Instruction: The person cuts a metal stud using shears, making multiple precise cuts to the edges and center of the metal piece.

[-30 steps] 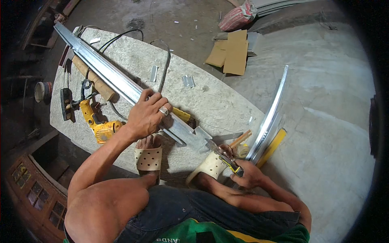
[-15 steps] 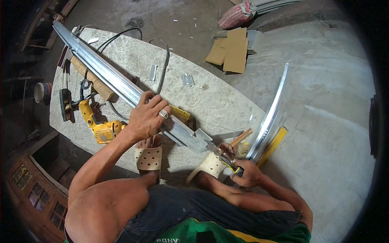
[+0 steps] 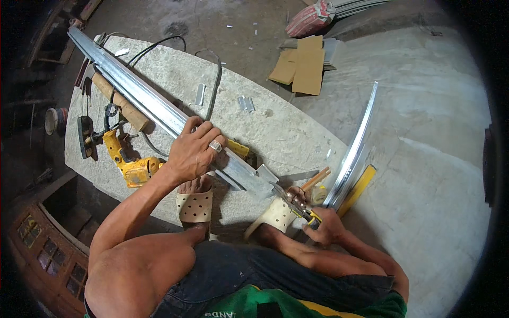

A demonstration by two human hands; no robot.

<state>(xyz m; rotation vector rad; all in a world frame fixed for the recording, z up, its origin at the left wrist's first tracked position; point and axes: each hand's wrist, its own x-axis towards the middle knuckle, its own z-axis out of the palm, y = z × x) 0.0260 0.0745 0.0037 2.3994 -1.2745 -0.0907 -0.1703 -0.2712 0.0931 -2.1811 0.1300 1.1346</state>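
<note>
My left hand (image 3: 196,150), with a ring on one finger, is wrapped over a long silvery metal channel (image 3: 139,100) and presses it down on the pale board. The channel runs from the far left towards my right foot, where a small flap (image 3: 266,173) of it sticks up. Closed around the yellow-and-black handles of tin snips (image 3: 294,202) is my right hand (image 3: 324,227). The snips' jaws meet the near end of the channel; how far they bite into it cannot be made out.
A yellow power drill (image 3: 139,170) and a wooden piece (image 3: 121,103) lie left of the channel. Metal offcuts (image 3: 246,104) and a cable (image 3: 214,87) rest on the board (image 3: 297,122). Further right are a curved metal strip (image 3: 360,135), a yellow bar (image 3: 358,191) and cardboard (image 3: 308,64).
The snips have turned slightly and shifted a little right, showing more of their metal pivot. The flap at the channel's end has moved slightly right. My left hand stays nearly in place.
</note>
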